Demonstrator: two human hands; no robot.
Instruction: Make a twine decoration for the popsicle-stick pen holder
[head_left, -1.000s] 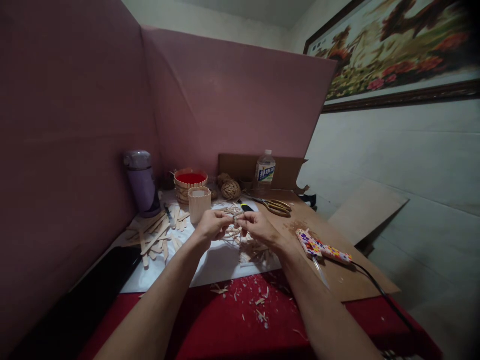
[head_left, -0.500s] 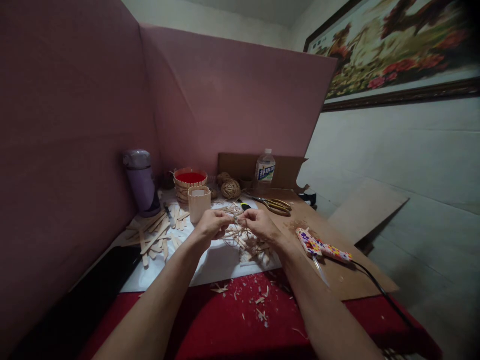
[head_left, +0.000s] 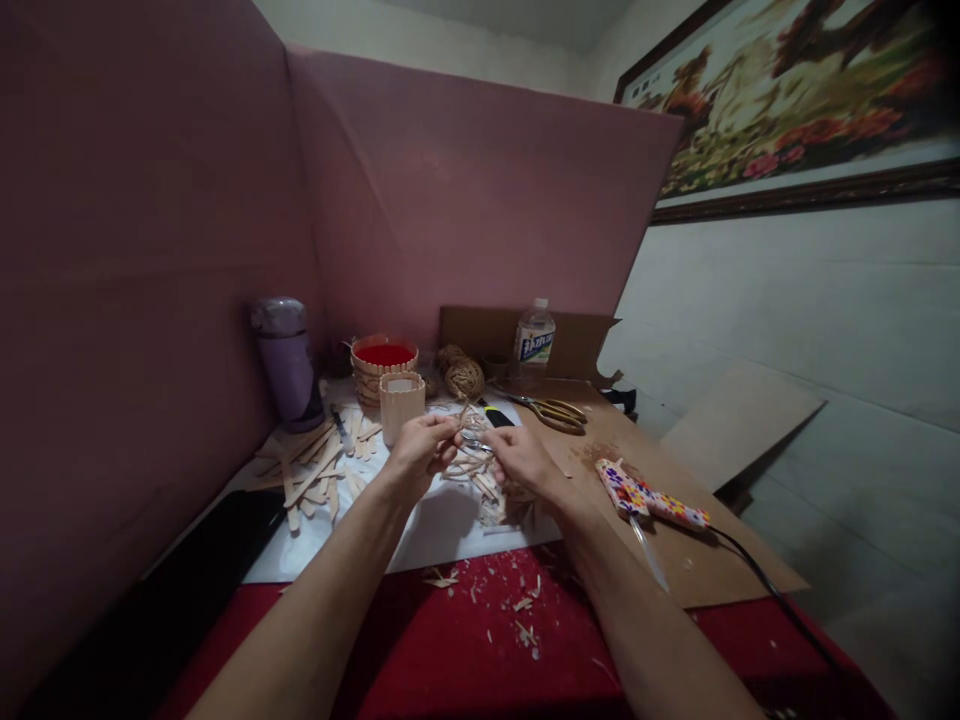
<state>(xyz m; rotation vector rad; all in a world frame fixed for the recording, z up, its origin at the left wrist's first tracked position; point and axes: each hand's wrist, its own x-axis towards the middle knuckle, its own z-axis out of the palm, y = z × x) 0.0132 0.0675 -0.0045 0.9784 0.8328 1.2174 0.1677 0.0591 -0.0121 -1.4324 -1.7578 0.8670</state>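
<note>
My left hand (head_left: 426, 447) pinches a piece of brown twine (head_left: 464, 411) over the table, with an end sticking up past the fingertips. A short distance to its right, my right hand (head_left: 523, 462) is closed at the fingertips, apparently on the same twine; the grip is partly hidden. A small shiny shape shows between the hands, too small to name. Just behind my left hand stands a small cup of craft sticks (head_left: 402, 408). Beneath both hands are scattered wood scraps (head_left: 486, 482) on white paper (head_left: 431, 535).
Loose craft sticks (head_left: 311, 470) lie left, near a purple bottle (head_left: 287, 365). Behind are a red-lined stick basket (head_left: 371, 385), a twine ball (head_left: 463, 377), a water bottle (head_left: 535, 340) and scissors (head_left: 555, 411). A flowered glue gun (head_left: 649, 498) with its cord rests on cardboard right.
My hands have drawn slightly apart, the right one moving right and a little down. The twine end now points up from my left fingertips. The view has shifted slightly.
</note>
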